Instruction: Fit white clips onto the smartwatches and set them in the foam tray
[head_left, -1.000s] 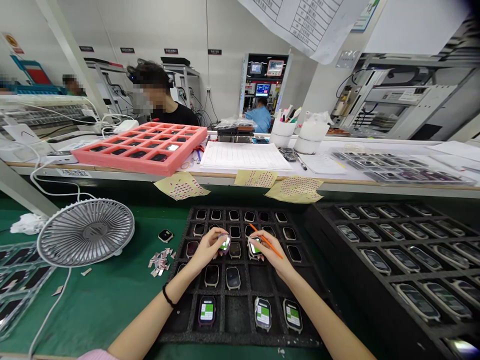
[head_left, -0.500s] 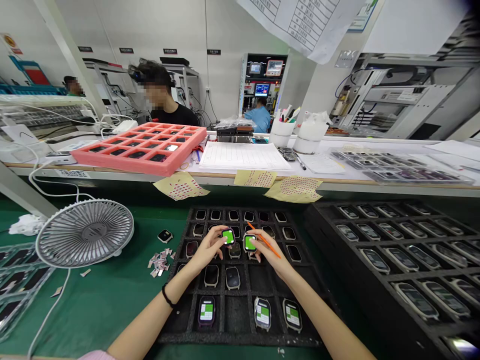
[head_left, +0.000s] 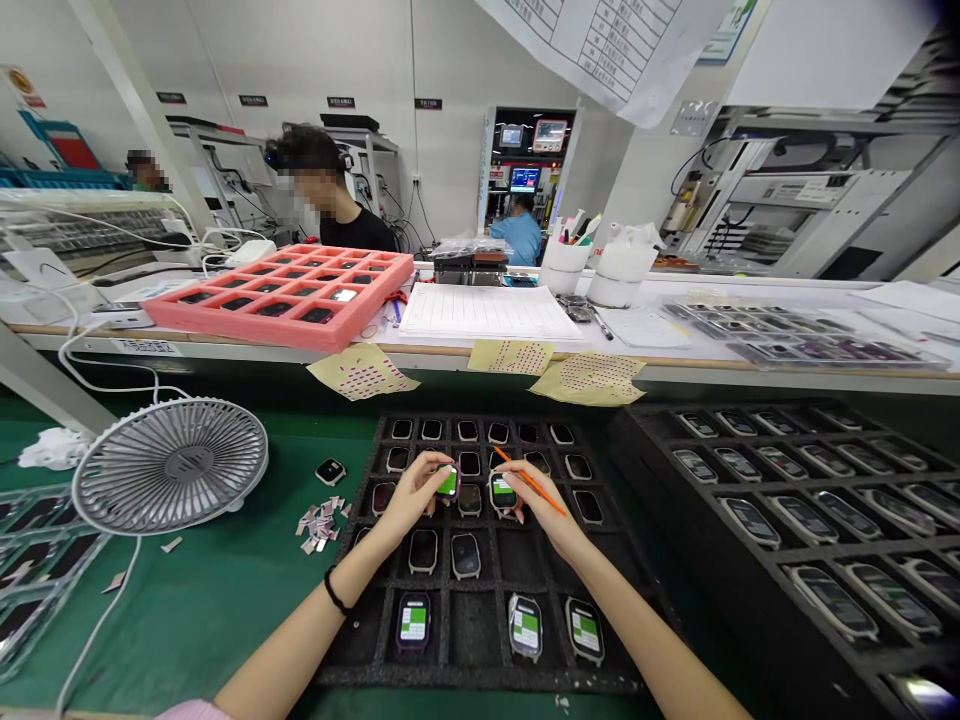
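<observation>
My left hand (head_left: pixel 417 492) grips a purple-edged watch (head_left: pixel 448 484) with a green and white screen, thumb on its face. A light-framed watch (head_left: pixel 502 490), also lit green and white, is held in my right hand (head_left: pixel 536 500). An orange stick (head_left: pixel 531 482) lies across the fingers of that same hand. Both hands are above a black foam tray (head_left: pixel 480 680) whose compartments hold several watches. In its front row, a purple watch (head_left: pixel 413 622) and two light ones (head_left: pixel 525 627) (head_left: pixel 584 630) show green and white screens.
Left of the tray are a small watch (head_left: pixel 330 471), paper scraps (head_left: pixel 321 525) and a round fan (head_left: pixel 171 466). Another black tray (head_left: pixel 652 470) of watches stands at right. A pink foam tray (head_left: pixel 337 330) rests on the shelf; a person (head_left: pixel 352 225) is behind it.
The watch in my left hand has shifted slightly left and down and turned. The one in my right hand has tilted a little, and the orange stick has moved slightly right.
</observation>
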